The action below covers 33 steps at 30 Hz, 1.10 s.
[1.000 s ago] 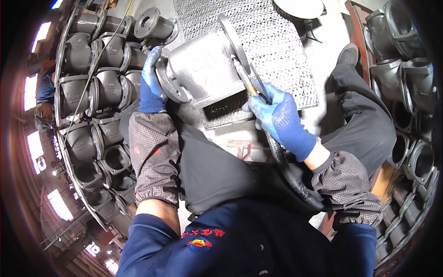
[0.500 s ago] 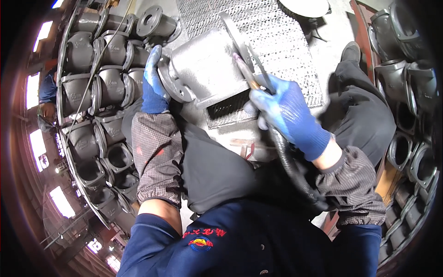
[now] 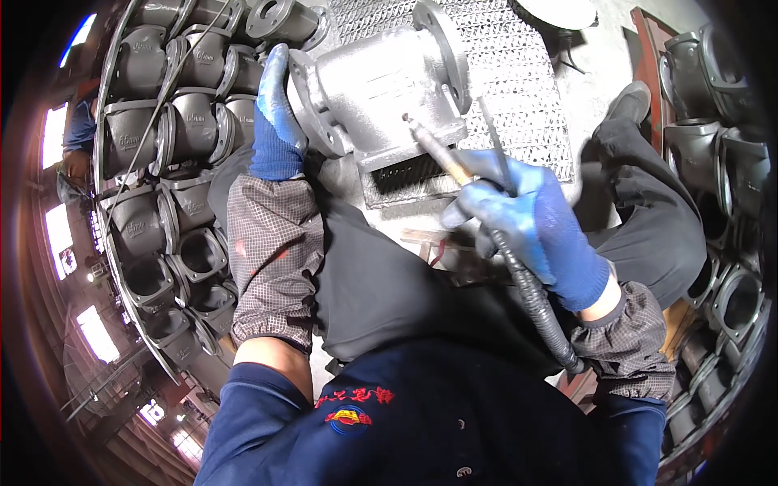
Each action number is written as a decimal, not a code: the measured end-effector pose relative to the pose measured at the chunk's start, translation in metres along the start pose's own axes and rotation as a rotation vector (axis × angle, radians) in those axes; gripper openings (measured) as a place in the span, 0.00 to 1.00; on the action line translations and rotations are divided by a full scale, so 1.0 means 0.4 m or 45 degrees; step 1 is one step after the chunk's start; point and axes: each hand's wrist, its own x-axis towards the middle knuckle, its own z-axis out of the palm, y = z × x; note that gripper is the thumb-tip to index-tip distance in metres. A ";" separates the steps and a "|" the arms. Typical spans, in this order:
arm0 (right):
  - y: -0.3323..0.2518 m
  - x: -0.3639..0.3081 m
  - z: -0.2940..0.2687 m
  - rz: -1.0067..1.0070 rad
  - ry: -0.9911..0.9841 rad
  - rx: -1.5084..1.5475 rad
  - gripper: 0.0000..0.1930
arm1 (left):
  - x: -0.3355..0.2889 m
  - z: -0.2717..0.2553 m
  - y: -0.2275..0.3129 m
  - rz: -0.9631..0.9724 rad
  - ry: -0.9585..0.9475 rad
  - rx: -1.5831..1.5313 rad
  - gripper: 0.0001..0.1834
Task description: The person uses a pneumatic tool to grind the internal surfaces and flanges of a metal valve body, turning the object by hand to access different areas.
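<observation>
A grey flanged cast-metal valve body lies on its side in front of me, over a ridged metal grate. My left hand, in a blue glove, grips its left flange, the thumb side hidden behind the rim. In my right hand, also gloved, is a slim die grinder with a small dark pinkish tip and a black ribbed shaft trailing down past my wrist. The tip is at the lower middle of the body's side; whether it touches the metal I cannot tell. A lever stands up beside the tool.
Stacked grey flanged castings line the left side behind a thin rail. More castings stand on the right beside a reddish metal frame. One loose casting lies beyond my left hand. A round pale stool top is at the far right.
The grinder tip has come away from the right flange and moved down-left along the body. My right hand has lowered slightly. The casting has shifted up and right in view and turned a little.
</observation>
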 end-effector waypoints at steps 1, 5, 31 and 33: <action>-0.010 -0.014 0.001 0.050 -0.001 0.135 0.20 | 0.023 -0.047 -0.018 -0.009 -0.087 -0.087 0.21; -0.053 -0.011 -0.065 -0.272 0.301 0.034 0.21 | 0.008 -0.064 -0.023 0.349 -0.211 0.262 0.22; -0.019 0.110 -0.206 -0.562 0.486 0.158 0.18 | 0.037 0.068 -0.036 1.187 -0.381 1.007 0.16; -0.011 0.136 -0.226 -0.570 0.567 0.194 0.17 | 0.006 0.119 -0.025 0.769 -0.331 0.803 0.16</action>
